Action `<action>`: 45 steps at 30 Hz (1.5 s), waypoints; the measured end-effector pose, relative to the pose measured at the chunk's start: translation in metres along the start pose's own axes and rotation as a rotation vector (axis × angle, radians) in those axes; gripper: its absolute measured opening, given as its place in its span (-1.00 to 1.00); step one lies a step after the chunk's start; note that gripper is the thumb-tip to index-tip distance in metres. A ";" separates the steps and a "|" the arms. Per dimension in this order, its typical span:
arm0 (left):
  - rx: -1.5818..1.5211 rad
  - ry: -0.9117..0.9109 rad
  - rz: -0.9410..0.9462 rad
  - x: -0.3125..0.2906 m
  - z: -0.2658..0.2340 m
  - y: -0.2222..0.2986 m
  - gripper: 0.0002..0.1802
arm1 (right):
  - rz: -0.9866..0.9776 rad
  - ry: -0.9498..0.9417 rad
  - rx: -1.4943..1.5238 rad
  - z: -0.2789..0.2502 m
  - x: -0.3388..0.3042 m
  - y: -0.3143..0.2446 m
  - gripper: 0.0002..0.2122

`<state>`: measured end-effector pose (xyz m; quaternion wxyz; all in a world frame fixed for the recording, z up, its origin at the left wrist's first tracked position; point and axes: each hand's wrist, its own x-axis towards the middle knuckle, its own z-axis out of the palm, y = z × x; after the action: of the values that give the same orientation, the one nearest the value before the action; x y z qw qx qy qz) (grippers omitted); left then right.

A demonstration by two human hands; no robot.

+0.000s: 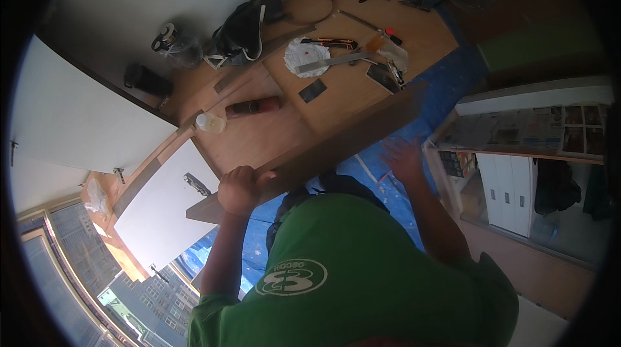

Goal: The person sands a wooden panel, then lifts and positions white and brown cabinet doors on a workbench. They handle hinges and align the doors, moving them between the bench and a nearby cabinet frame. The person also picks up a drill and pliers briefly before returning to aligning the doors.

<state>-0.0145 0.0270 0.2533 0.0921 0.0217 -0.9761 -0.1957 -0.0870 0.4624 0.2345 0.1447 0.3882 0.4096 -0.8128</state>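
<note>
My left hand is closed round the near left part of a long brown wooden board, its thumb along the upper side. The board slants from lower left to upper right in front of my body, and its far end is blurred. My right hand is apart from the board, just below its right part, with the fingers spread and nothing visible in them. Behind the board, on the wooden worktop, are a small white bottle and a dark red, black-ended object.
On the worktop are a utility knife, a crumpled white round cloth or paper, a screwdriver, a dark rectangular piece, a black bag and a glass jug. A white panel with hinges lies left; blue sheeting covers the floor.
</note>
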 end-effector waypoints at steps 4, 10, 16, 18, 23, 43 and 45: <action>-0.092 0.228 0.226 0.006 -0.037 0.031 -0.40 | -0.288 -0.745 0.302 0.006 0.058 -0.041 -0.34; -0.200 0.279 0.460 -0.011 -0.020 0.041 -0.56 | -0.548 -1.026 0.309 0.114 -0.027 -0.113 -0.72; -0.486 0.275 0.507 0.012 0.022 0.078 -0.37 | -0.597 -1.394 -0.170 0.175 -0.101 -0.161 -0.46; -0.520 0.235 0.538 0.016 0.023 0.086 -0.32 | -0.603 -1.409 -0.228 0.187 -0.113 -0.166 -0.43; -0.628 0.198 0.507 0.009 0.032 0.095 -0.20 | -0.577 -1.434 -0.346 0.214 -0.127 -0.169 -0.46; -0.901 0.174 0.008 0.005 0.027 0.060 -0.45 | -1.018 -0.842 -0.368 0.296 -0.111 -0.002 -0.58; -0.895 0.088 -0.087 0.001 0.020 0.049 -0.57 | -1.189 -0.612 -0.653 0.280 -0.079 0.043 -0.54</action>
<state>-0.0194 0.0800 0.2540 0.1255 0.0292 -0.7888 -0.6009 -0.1548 0.2107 0.3716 -0.1038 -0.2054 0.7126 -0.6627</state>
